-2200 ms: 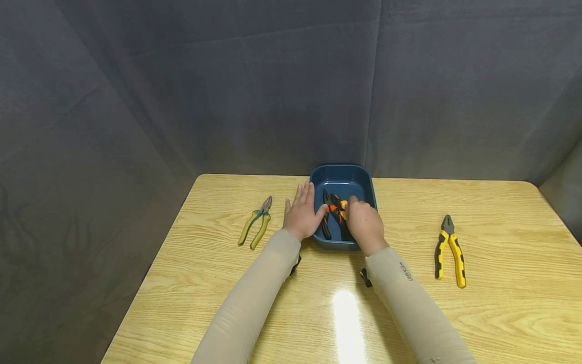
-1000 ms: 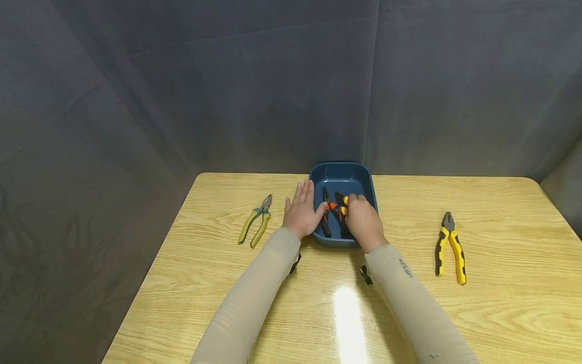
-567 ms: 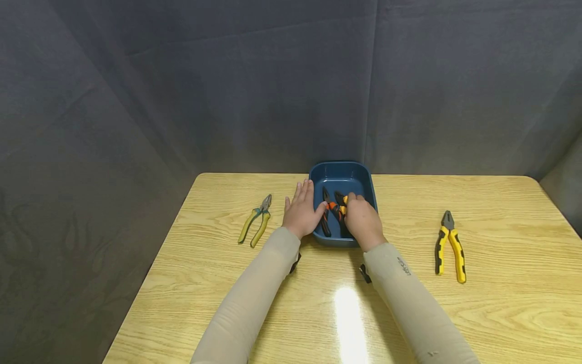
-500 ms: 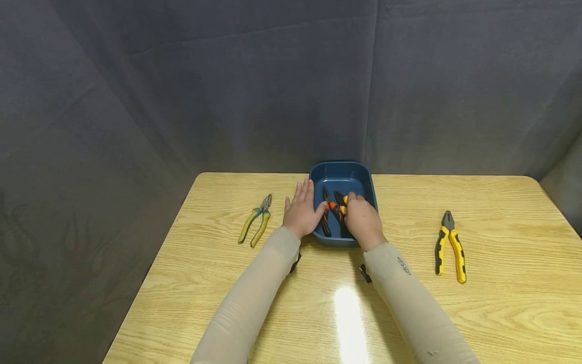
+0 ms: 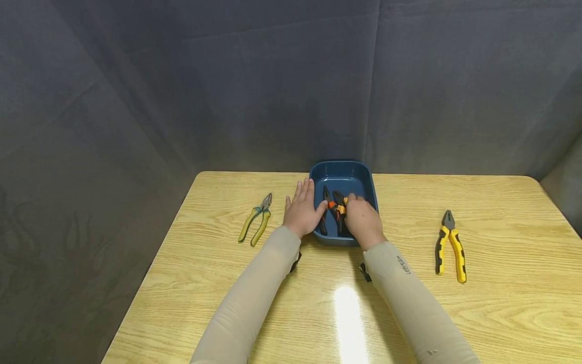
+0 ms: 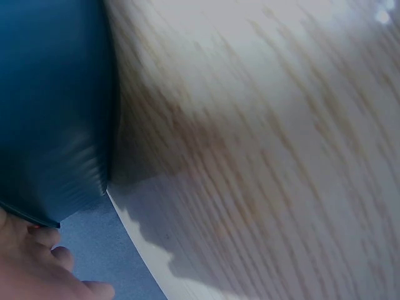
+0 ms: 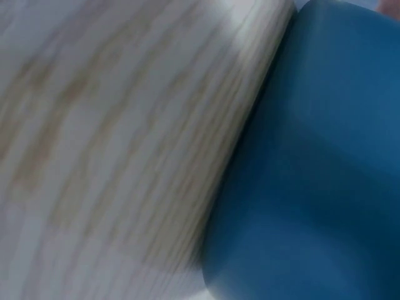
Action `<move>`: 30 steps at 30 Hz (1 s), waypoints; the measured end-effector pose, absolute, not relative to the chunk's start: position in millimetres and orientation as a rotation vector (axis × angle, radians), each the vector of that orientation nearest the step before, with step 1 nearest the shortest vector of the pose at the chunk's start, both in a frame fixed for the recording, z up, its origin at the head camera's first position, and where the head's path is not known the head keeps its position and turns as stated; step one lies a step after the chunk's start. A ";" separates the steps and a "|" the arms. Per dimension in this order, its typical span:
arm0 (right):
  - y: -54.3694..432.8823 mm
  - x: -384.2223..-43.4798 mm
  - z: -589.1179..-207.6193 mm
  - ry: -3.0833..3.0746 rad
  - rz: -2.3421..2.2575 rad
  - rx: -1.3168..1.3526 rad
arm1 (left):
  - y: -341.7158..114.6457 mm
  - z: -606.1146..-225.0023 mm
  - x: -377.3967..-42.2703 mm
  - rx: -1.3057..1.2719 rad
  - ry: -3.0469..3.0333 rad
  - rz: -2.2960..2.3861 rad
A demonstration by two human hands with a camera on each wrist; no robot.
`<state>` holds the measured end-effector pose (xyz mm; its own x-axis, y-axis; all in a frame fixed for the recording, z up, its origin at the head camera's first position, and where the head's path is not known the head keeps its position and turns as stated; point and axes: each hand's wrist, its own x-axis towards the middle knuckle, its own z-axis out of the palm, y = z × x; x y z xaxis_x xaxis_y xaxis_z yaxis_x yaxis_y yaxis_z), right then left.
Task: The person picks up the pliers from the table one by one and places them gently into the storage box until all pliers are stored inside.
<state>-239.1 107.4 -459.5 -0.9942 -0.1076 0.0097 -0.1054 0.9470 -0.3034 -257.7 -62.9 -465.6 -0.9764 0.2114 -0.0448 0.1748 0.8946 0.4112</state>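
A deep blue tray (image 5: 341, 183) stands at the table's back edge. My left hand (image 5: 302, 210) lies along its left rim with fingers extended and the thumb reaching inside. Long-nosed pliers (image 5: 331, 205) with orange-and-black handles rest in the tray beside that thumb. My right hand (image 5: 362, 217) reaches in over the near right side and grips a second pair of pliers (image 5: 338, 196), dark-headed with orange-yellow on the handles; the hand hides most of them. In the left wrist view, curled fingertips (image 6: 47, 237) show at the tray wall (image 6: 56, 106). Tray wall (image 7: 312, 156) fills much of the right wrist view.
Yellow-green pliers (image 5: 261, 209) lie on the wooden table (image 5: 191, 283) left of the tray. To the right lie yellow-and-black pliers (image 5: 449, 230), handles spread. A dark grey curtain (image 5: 273, 91) hangs right behind the table's back edge.
Inside the tray, the pliers at my right hand have turned slightly and the long-nosed pliers' near handle has shifted left. Both hands keep almost the same place.
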 end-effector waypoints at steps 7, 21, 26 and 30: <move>107.8 -238.7 -461.3 3.098 -0.485 -0.161 | -62.4 -464.2 -256.8 0.303 2.970 0.640; 108.1 -237.5 -461.3 3.114 -0.478 -0.195 | -61.9 -464.3 -257.3 0.288 2.963 0.645; 108.2 -238.4 -462.3 3.114 -0.504 -0.190 | -62.2 -464.5 -257.0 0.288 2.966 0.648; 108.7 -238.2 -462.4 3.121 -0.503 -0.199 | -62.1 -465.1 -257.1 0.289 2.973 0.644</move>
<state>-238.2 108.7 -462.4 -0.9917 -0.1197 0.0459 -0.1281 0.9417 -0.3113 -257.1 -62.1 -465.1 -0.9785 0.2016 -0.0434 0.1655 0.8934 0.4177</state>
